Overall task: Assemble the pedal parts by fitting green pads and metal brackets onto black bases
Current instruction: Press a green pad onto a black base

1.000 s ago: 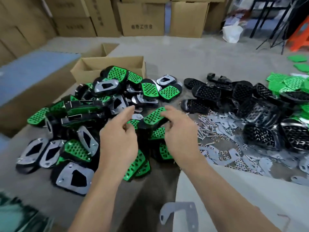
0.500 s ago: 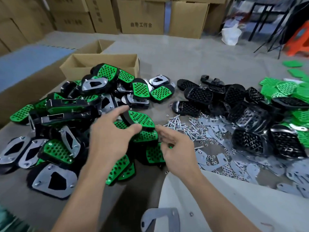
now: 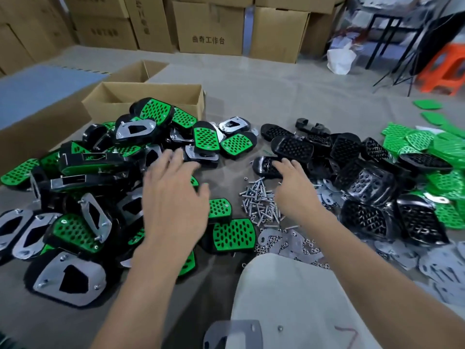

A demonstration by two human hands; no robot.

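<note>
left hand [image 3: 173,205] hangs over the left heap of finished pedals [image 3: 205,139], fingers spread wide, holding nothing, slightly blurred. right hand [image 3: 295,190] is out toward a lone black base [image 3: 263,165] at the left edge of the black bases heap [image 3: 364,180]. its fingers are straight and close together, tips on or just above the base, can't tell contact. nothing gripped yet. everything lies on the floor.

likely step: fetching a fresh base for the next pedal.

risks:
- right wrist sits just above the screws [image 3: 259,205]. dragging the base back low would probably plough through them and scatter them under the pedals.
- the base lies against others behind it. a shallow fingertip pull could let it slip or bring a neighbour along.
- left hand is spread right over the stacked pedals. a careless drop or sweep could topple the stack onto the screws.
- green pads [image 3: 412,144] lie far right, well apart from both hands. the long cross-reach passes over the bases heap and the flat brackets [image 3: 292,245], so it could knock parts.
- finished and raw parts sit close at the middle, so a mix-up is possible.
- a spare bracket [image 3: 234,333] rests by the near knee and could slide off if the leg shifts.
</note>
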